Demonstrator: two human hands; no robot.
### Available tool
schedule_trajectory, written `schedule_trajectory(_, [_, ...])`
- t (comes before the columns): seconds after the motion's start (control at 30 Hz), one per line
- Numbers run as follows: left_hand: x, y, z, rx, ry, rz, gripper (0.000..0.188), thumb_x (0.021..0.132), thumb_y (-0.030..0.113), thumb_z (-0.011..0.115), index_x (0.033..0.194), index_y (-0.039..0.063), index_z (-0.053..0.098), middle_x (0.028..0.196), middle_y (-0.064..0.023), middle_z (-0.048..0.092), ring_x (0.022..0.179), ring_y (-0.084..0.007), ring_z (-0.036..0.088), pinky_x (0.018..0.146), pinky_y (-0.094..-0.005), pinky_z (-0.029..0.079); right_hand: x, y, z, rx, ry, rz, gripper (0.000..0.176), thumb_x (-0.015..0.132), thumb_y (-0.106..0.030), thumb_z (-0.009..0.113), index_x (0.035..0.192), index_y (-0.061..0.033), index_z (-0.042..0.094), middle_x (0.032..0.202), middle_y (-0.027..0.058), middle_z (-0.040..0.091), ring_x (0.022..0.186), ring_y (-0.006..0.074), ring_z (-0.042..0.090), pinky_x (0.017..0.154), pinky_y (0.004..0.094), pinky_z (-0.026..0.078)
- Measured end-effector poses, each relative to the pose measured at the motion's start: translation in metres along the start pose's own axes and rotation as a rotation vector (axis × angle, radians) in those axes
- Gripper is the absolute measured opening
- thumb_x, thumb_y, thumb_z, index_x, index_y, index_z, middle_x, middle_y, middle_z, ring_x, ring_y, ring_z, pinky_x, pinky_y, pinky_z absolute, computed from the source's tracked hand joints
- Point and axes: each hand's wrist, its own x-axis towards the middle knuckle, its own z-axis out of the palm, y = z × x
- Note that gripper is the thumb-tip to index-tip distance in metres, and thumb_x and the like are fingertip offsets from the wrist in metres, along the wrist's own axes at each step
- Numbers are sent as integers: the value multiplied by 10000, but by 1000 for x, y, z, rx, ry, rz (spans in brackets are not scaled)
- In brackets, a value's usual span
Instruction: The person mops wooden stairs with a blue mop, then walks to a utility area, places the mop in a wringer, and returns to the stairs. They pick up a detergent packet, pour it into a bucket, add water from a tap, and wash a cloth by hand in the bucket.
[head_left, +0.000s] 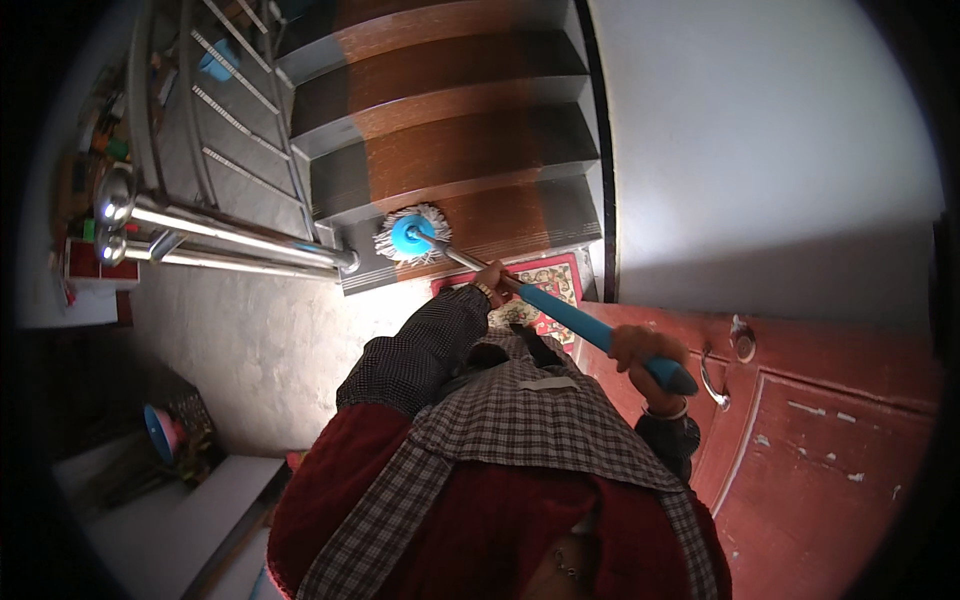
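A round spin mop (412, 235) with a light blue disc and white strands rests at the left part of the lowest step (491, 221) of a staircase. Its handle runs down to the right, metal first, then a blue grip (566, 313). My left hand (495, 283) is closed around the metal shaft just above the blue grip. Around the grip's top end, near the red door, my right hand (651, 364) is closed. Both arms wear dark sleeves.
A metal railing (240, 236) stands left of the stairs. A red patterned mat (551, 289) lies at their foot. At the right are a white wall (750, 150) and a red door (832, 465) with a metal handle (712, 382). A light blue bucket (219, 60) stands beyond the railing.
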Motion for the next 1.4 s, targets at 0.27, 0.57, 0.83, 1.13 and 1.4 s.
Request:
schedule_trajectory(0.27, [45,-48,134,379,-135,-168,254,810,165,449,623,35,563,536,-79,547,473,-190,513,475,-351,445,-67,-44,9,-406,325,-54,145,651,55,538,748,-47,503,712,100,601,774,264,614,893,464,431])
schedule_trajectory(0.57, [28,-148,183,99,-461,-233,176,882,226,494,776,86,490,681,-73,487,627,-210,509,609,-383,445,-110,-28,17,-535,816,-96,51,780,13,518,782,-14,474,744,134,591,757,256,590,860,478,440])
schedule_trajectory(0.83, [-12,-146,197,108,-441,-257,167,861,160,498,938,48,401,772,-99,497,707,-257,573,709,-475,511,-105,-11,19,-371,904,-308,161,824,-146,574,770,-50,458,676,98,554,673,225,542,777,447,444])
schedule_trajectory(1.13, [6,-126,191,304,-186,-194,214,856,196,483,983,34,424,831,-93,522,713,-248,586,594,-402,502,-98,-9,35,-520,716,-200,110,732,42,552,784,-21,478,716,111,562,739,250,579,823,426,456])
schedule_trajectory(1.4, [6,-111,193,380,-354,-200,139,828,153,490,837,17,468,693,-87,510,626,-240,567,607,-388,499,-93,24,26,-464,698,-325,118,754,40,531,793,-38,452,708,104,540,661,233,527,738,409,438])
